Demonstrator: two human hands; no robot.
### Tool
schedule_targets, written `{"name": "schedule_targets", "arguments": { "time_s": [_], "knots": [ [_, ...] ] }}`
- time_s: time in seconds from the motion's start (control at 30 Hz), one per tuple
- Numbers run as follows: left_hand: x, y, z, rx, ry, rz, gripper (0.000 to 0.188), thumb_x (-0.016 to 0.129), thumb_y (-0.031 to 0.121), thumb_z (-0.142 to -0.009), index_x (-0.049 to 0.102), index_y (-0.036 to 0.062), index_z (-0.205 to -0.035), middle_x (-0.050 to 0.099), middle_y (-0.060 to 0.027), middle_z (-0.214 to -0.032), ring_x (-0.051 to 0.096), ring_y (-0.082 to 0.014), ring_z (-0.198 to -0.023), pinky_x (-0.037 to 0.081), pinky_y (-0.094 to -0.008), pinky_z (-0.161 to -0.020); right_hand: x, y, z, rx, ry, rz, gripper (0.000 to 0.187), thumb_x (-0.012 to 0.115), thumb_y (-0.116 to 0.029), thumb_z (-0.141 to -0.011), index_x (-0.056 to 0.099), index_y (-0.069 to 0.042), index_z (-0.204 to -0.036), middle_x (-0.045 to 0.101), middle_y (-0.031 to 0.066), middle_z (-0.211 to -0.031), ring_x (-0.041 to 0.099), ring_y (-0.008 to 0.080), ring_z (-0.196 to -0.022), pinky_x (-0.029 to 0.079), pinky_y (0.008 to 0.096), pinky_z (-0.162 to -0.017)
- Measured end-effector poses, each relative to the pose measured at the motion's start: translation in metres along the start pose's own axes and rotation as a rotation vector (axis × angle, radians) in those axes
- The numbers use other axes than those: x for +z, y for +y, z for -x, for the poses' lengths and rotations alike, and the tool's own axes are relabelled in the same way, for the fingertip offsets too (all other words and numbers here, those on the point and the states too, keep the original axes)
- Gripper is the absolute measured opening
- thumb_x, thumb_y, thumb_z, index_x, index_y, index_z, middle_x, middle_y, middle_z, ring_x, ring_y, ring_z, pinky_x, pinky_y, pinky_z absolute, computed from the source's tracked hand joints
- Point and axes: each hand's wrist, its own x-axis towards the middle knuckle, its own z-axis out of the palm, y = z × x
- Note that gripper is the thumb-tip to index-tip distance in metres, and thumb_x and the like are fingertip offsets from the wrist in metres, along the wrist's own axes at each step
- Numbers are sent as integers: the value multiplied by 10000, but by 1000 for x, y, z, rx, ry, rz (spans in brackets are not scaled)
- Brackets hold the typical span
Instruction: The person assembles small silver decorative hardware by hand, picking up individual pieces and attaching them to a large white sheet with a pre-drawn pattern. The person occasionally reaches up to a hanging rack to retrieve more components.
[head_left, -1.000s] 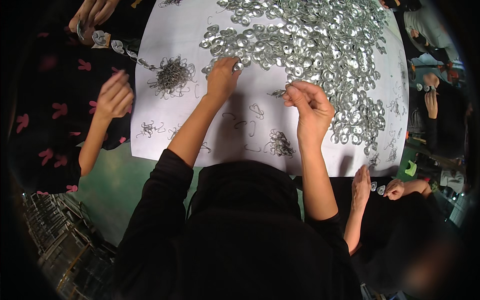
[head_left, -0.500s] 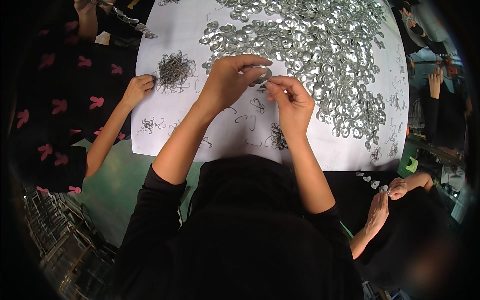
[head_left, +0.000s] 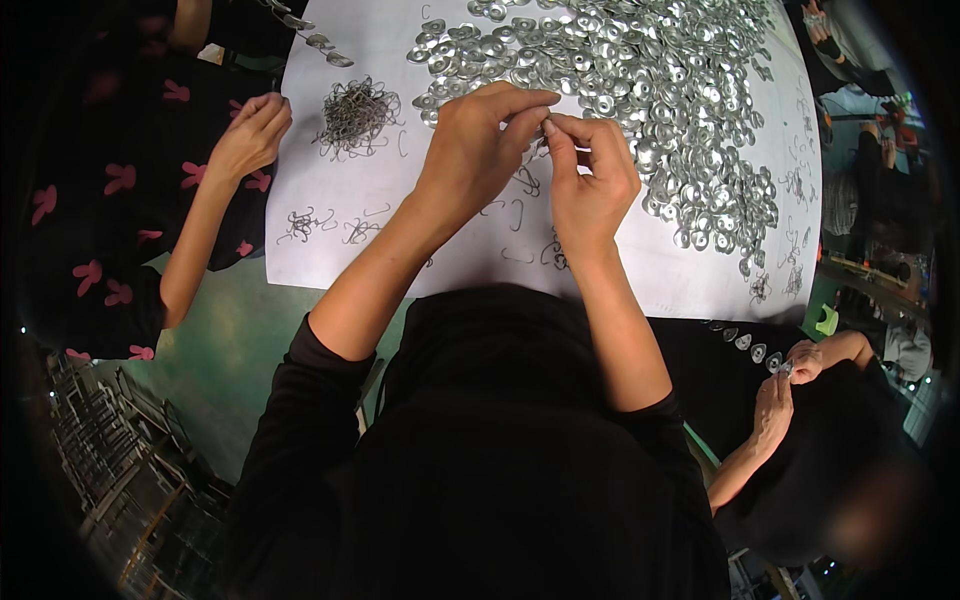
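Observation:
Above the white tabletop (head_left: 350, 190), my two hands meet at the fingertips. My left hand (head_left: 475, 145) is closed in a pinch on a silver metal disc, now almost wholly hidden by the fingers. Against it, my right hand (head_left: 597, 180) pinches with thumb and forefinger; whatever is between them is too small to make out. Just beyond the hands spreads a large heap of shiny dished metal discs (head_left: 640, 90). Loose bent wire hooks (head_left: 517, 212) lie under and in front of my wrists.
A tangled pile of wire hooks (head_left: 358, 118) sits on the left, with smaller clusters (head_left: 305, 224) nearer the edge. A co-worker's hand (head_left: 255, 132) is at the table's left edge. On the right, another person's hands (head_left: 785, 380) work on a string of discs (head_left: 743, 341).
My hands have come closer together, covering the disc that showed in my left hand. The left co-worker's hand has drawn back from the hook pile. The view has shifted slightly.

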Motion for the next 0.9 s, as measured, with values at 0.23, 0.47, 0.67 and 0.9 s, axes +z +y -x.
{"name": "schedule_targets", "arguments": {
  "time_s": [0.23, 0.47, 0.67, 0.9],
  "knots": [
    [-3, 6, 5, -73, 18, 85, 220, 557, 53, -884, 664, 47, -1077, 628, -58, -847, 616, -111, -695, 512, -234, -639, 3, -8, 4, -1, 7, -39, 115, 652, 64, -762, 602, -11, -834, 594, 77, -803, 609, 164, -644, 504, 243, -492],
    [-6, 5, 6, -25, 7, 70, 222, 564, 44, -878, 663, 38, -1076, 646, -64, -868, 601, -103, -682, 509, -232, -641, 4, -13, 8, 68, -13, -112, 118, 649, 65, -758, 604, -9, -838, 594, 76, -812, 618, 164, -658, 497, 242, -487],
    [-16, -4, 10, 1, 50, -29, 220, 568, 27, -874, 668, 50, -1069, 648, -60, -883, 596, -98, -715, 513, -222, -634, -6, -19, 10, 171, -160, 8, 45, 675, -30, -773, 636, -29, -796, 609, 69, -840, 612, 167, -656, 487, 280, -529],
    [-36, -9, 14, -93, 49, -89, 239, 549, 22, -888, 659, 66, -1095, 632, -45, -894, 595, -91, -748, 508, -214, -671, -6, 69, 75, 488, -692, 592, 234, 728, -233, -743, 637, -46, -851, 623, 124, -904, 637, 297, -725, 501, 400, -616]
  ]
}}
